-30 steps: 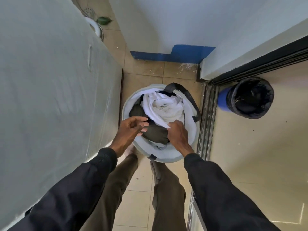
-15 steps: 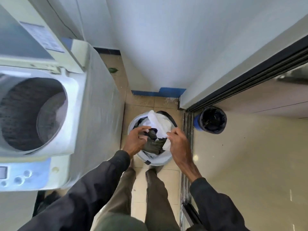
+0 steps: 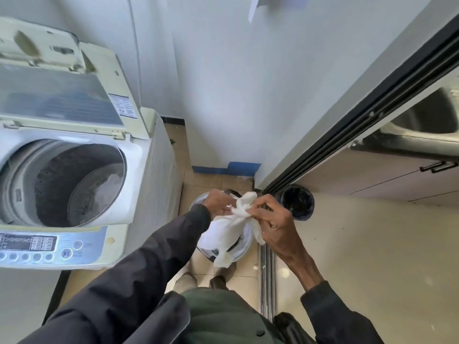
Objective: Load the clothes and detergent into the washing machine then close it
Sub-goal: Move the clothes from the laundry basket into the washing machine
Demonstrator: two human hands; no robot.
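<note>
**Over the basket, a limp white garment in two hands**

Over the laundry basket [image 3: 244,252] on the floor, beside the washing machine [image 3: 139,184], both hands hold a white garment [image 3: 228,229]. The right hand [image 3: 270,219] pinches a bunched fold near the top between thumb and fingers. The left hand [image 3: 217,203] has its fingers curled into the same bunch from the other side. Below the grip the cloth hangs loose, its tail draped across the basket's mouth and over the near rim — light, soft, with no stiffness of its own. It will likely sag and trail, and a dangling end could snag on the basket or drag other clothes along. Gathering more of the body into the hands looks wiser than a pinch at one fold. To the left, the drum [image 3: 82,184] stands open under the raised lid [image 3: 62,95] — nothing fragile or slippery in the carry across.
</note>
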